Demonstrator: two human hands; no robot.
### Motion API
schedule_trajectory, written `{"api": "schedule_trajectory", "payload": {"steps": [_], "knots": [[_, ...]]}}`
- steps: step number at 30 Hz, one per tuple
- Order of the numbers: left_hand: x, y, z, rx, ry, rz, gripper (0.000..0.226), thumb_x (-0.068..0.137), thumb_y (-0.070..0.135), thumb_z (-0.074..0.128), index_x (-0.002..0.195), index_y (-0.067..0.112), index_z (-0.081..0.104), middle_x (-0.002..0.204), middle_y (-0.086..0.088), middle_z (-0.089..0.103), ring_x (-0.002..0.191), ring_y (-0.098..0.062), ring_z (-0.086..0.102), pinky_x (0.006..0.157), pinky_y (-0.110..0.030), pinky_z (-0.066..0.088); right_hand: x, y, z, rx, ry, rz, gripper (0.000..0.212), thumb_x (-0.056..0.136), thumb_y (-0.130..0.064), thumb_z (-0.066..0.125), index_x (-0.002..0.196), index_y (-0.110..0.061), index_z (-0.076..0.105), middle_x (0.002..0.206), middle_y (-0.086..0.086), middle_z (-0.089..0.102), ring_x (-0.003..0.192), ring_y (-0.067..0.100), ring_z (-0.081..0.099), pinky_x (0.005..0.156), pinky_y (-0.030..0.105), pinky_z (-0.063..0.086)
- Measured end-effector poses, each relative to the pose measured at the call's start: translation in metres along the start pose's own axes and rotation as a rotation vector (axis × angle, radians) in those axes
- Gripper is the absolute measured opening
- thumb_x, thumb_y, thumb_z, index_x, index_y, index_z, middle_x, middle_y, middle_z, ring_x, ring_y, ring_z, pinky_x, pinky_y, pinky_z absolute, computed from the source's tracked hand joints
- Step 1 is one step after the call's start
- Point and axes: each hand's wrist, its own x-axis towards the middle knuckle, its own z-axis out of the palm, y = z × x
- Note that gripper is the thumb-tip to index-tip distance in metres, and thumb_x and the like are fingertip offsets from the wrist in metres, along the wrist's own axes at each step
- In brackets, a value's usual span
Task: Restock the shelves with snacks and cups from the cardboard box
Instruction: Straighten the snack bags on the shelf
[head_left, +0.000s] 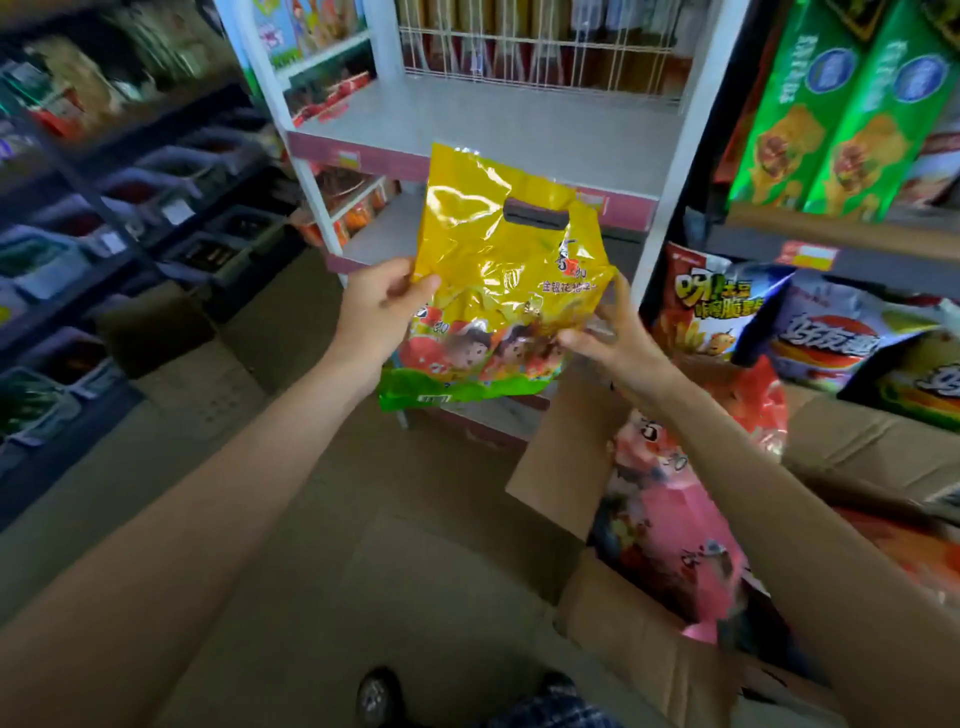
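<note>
Yellow snack bag (498, 275) up before the white shelf (488, 124), left hand (379, 312) and right hand (613, 343) gripping its 2 side edges.

Bare forearms, dark shoes (379, 696), plaid trousers (550, 714)

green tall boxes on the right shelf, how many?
2. Both green boxes stand upright and side by side on the upper right shelf: the left one, the right one. More may be hidden behind them or beyond the frame edge.
</note>
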Motion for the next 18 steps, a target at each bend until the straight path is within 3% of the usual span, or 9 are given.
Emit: {"api": "schedule_trajectory", "payload": {"steps": [2, 4, 6, 9, 11, 15, 18], "knots": [[0.01, -0.013, -0.04, -0.025, -0.001, -0.02, 0.017, 0.089, 0.014, 0.059, 0.075, 0.004, 0.059, 0.073, -0.011, 0.054, 0.071, -0.018, 0.049, 0.069, -0.032, 0.04, 0.021, 0.002, 0.049, 0.087, -0.024, -0.014, 0.1, 0.071, 0.002, 0.074, 0.145, -0.008, 0.007, 0.121, 0.003, 0.051, 0.102, 0.001, 0.06, 0.086, 0.022, 0.051], [0.019, -0.028, -0.085, -0.058, 0.022, -0.056, 0.019, 0.089, 0.017, 0.059, 0.085, -0.001, 0.062, 0.081, -0.011, 0.059, 0.077, -0.02, 0.053, 0.073, -0.034, 0.045, 0.039, -0.002, 0.093, 0.221, 0.052, 0.104, 0.103, 0.077, 0.0, 0.069, 0.148, -0.015, -0.004, 0.124, 0.004, 0.054, 0.108, 0.01, 0.057, 0.092, 0.032, 0.048], [0.025, -0.044, -0.129, -0.119, 0.033, -0.109, 0.01, 0.09, 0.015, 0.057, 0.089, 0.012, 0.066, 0.088, -0.008, 0.066, 0.082, -0.021, 0.061, 0.077, -0.034, 0.05, 0.055, 0.001, 0.13, 0.242, 0.064, 0.191, 0.102, 0.081, -0.001, 0.066, 0.148, -0.021, -0.008, 0.137, 0.005, 0.048, 0.123, 0.017, 0.048, 0.093, 0.036, 0.04], [0.032, -0.065, -0.184, -0.167, 0.015, -0.174, 0.013, 0.091, 0.014, 0.056, 0.097, 0.017, 0.067, 0.096, -0.007, 0.069, 0.086, -0.021, 0.065, 0.08, -0.035, 0.054, 0.076, 0.002, 0.189, 0.31, -0.051, 0.209, 0.075, 0.08, -0.002, 0.067, 0.141, -0.022, 0.027, 0.133, 0.004, 0.053, 0.121, 0.024, 0.052, 0.09, 0.038, 0.047], [0.041, -0.081, -0.213, -0.154, 0.018, -0.204, 0.014, 0.091, 0.014, 0.055, 0.099, 0.014, 0.066, 0.094, -0.005, 0.069, 0.084, -0.02, 0.065, 0.079, -0.035, 0.053, 0.088, -0.003, 0.224, 0.233, 0.045, 0.168, 0.058, 0.073, -0.004, 0.074, 0.123, -0.015, 0.047, 0.119, 0.01, 0.063, 0.106, 0.026, 0.062, 0.079, 0.036, 0.054], [0.07, -0.115, -0.246, -0.138, 0.05, -0.273, 0.016, 0.093, 0.017, 0.053, 0.106, 0.014, 0.063, 0.1, -0.006, 0.067, 0.092, -0.022, 0.063, 0.084, -0.036, 0.051, 0.115, -0.011, 0.256, 0.029, 0.251, 0.14, 0.031, 0.072, -0.009, 0.077, 0.1, -0.014, 0.064, 0.099, 0.008, 0.071, 0.091, 0.028, 0.068, 0.083, 0.048, 0.055], [0.093, -0.137, -0.24, -0.193, 0.048, -0.394, 0.011, 0.094, 0.02, 0.051, 0.101, 0.022, 0.06, 0.094, 0.004, 0.064, 0.087, -0.014, 0.06, 0.077, -0.034, 0.048, 0.136, -0.012, 0.259, -0.185, 0.323, 0.101, 0.023, 0.076, -0.016, 0.074, 0.097, -0.012, 0.068, 0.094, 0.006, 0.072, 0.088, 0.024, 0.067, 0.083, 0.048, 0.053]]}}
